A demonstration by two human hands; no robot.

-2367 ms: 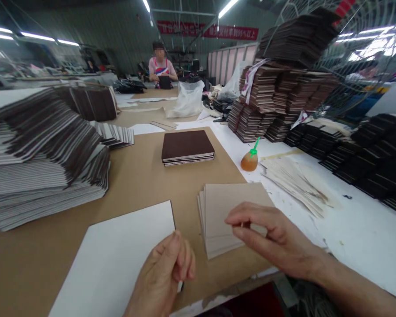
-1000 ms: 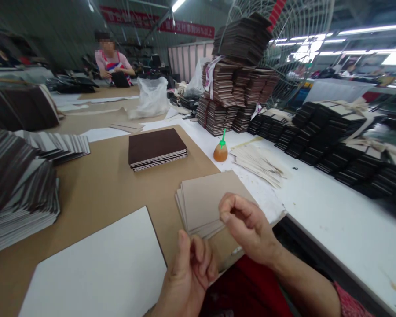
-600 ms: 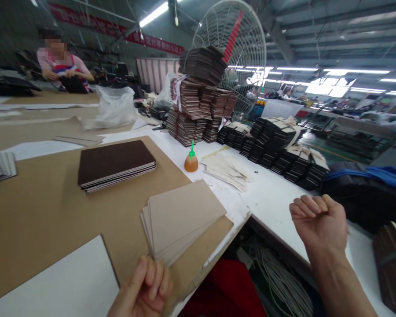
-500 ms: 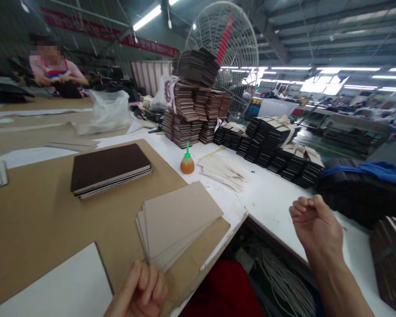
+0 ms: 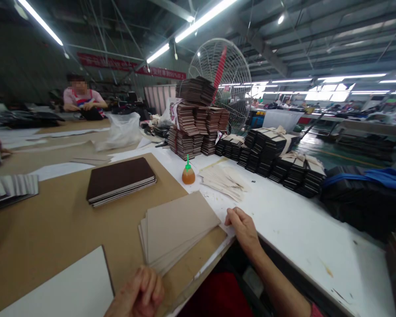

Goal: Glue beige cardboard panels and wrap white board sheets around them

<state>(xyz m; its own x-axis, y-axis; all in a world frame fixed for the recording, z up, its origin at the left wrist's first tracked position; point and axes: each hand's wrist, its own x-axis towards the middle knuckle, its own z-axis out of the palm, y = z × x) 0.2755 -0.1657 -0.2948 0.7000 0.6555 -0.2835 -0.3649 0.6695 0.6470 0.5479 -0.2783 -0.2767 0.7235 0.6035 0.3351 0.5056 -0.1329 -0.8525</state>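
Observation:
My left hand [image 5: 140,288] is at the bottom centre with its fingers curled, just below the fanned grey-beige boards [image 5: 181,222]. Whether anything sits inside its curled fingers is hidden. My right hand [image 5: 240,222] is closed beside the right corner of those boards, over the white table's near edge; its fingertips are turned away, and what they hold, if anything, cannot be made out. A stack of dark brown panels [image 5: 122,178] lies behind the boards to the left. At the lower left lies a white panel [image 5: 66,286].
Behind the boards stands a glue bottle [image 5: 188,176] with a green nozzle, beside loose cream strips [image 5: 224,180]. Brown bundles [image 5: 185,134] and black bundles [image 5: 264,147] line the back. A person [image 5: 84,99] works at the far left. A striped stack [image 5: 11,187] lies at the left.
My right hand has moved left, from over the white table at the right to beside the grey-beige boards. My left hand stays in nearly the same place. The view has shifted slightly left and up.

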